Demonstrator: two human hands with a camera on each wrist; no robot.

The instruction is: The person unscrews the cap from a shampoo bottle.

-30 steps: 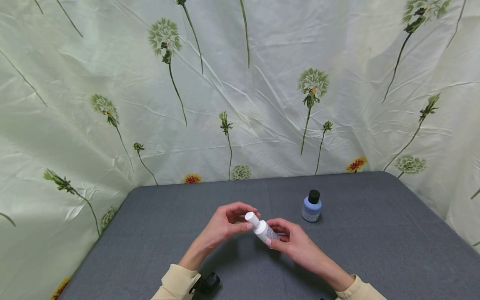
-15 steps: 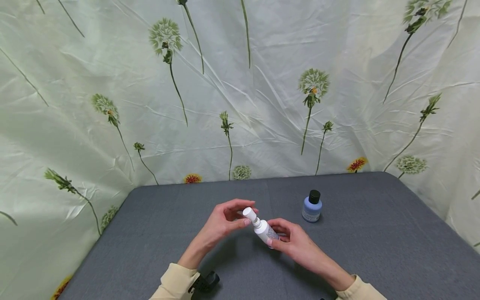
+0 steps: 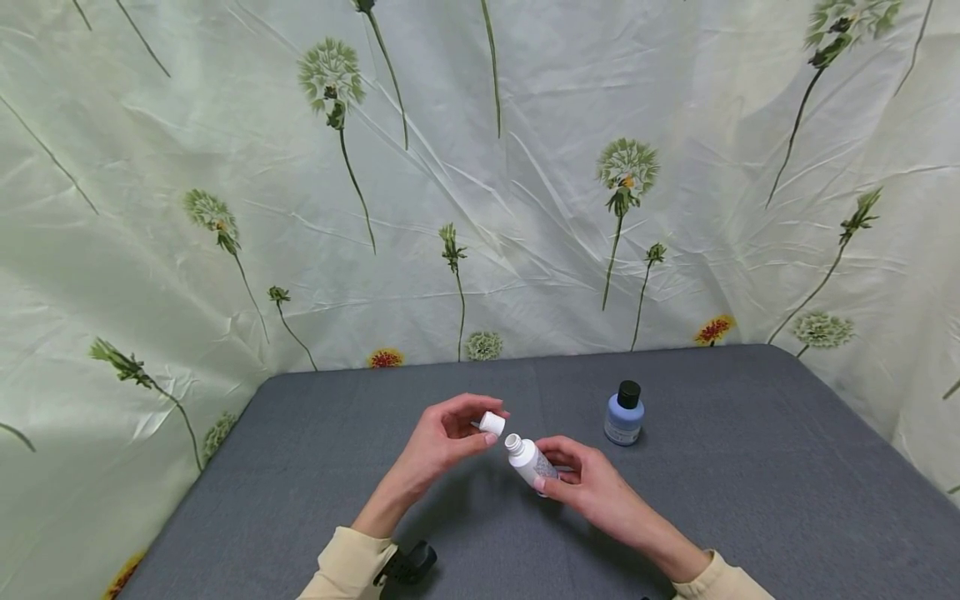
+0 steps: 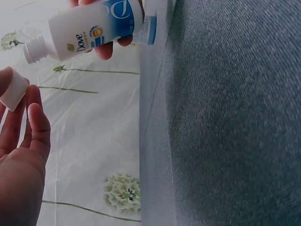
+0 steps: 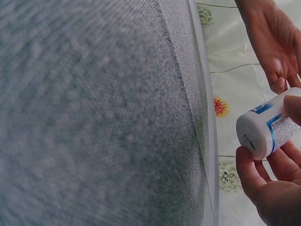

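Note:
My left hand point(image 3: 442, 442) pinches a white cap point(image 3: 492, 423) between thumb and fingers. Just to its right, my right hand point(image 3: 592, 492) grips a small white bottle point(image 3: 532, 465), tilted with its uncapped, threaded neck toward the cap. A narrow gap separates cap and neck. In the left wrist view the bottle point(image 4: 94, 30) shows a blue-and-white Dove label, and the cap point(image 4: 15, 92) sits between the fingertips. From the right wrist view, the bottle's round base point(image 5: 254, 136) faces the camera, while the cap cannot be seen.
A blue bottle with a black cap point(image 3: 623, 415) stands upright on the dark grey table point(image 3: 315, 450), beyond the right hand. Behind the table hangs a pale curtain point(image 3: 525, 200) printed with dandelions. A black band point(image 3: 408, 565) is on the left wrist.
The cap has come off the bottle's neck; my left hand has drawn it slightly up and left, leaving the mouth exposed. My right hand and the white bottle have stayed in place.

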